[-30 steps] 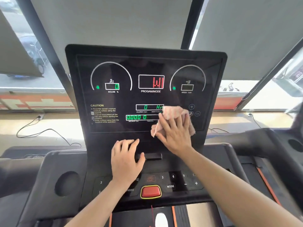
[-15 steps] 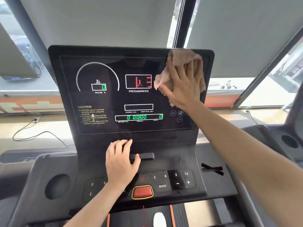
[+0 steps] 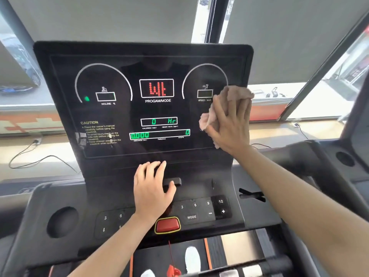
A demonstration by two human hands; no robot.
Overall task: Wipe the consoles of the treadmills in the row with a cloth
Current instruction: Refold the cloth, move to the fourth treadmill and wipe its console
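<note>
At the far left, a dark cable (image 3: 38, 159) loops over the floor beyond the treadmill. On the left wing of the console (image 3: 139, 50) is a round cup recess (image 3: 62, 221). The upright screen shows, near its lower left corner, a yellow caution text (image 3: 99, 132), and above that the incline gauge (image 3: 103, 84) with a green dot lit. In the middle of the screen the program display (image 3: 156, 88) glows with red dots, and below it are two green readouts (image 3: 159, 127).

The left hand (image 3: 151, 190) rests palm down on the ledge under the screen's bottom edge. Its fingers (image 3: 151, 168) are straight and close together, holding nothing, and the thumb touches a short black bar (image 3: 175, 181). Just below the wrist is the red button (image 3: 167, 224) in its yellow ring, with number keys (image 3: 201, 205) to its right.

The right hand (image 3: 229, 126) is at the screen's right edge, about halfway up, beside the speed gauge (image 3: 204, 80). Its fingers (image 3: 233, 108) are straight and held together, pressing the pink cloth (image 3: 236, 92) flat against the glass. The cloth bunches out above the fingertips and past the thumb. I cannot tell whether the thumb pinches the cloth. Farther right, a second cup recess (image 3: 345, 158) is in the next treadmill's console.
</note>
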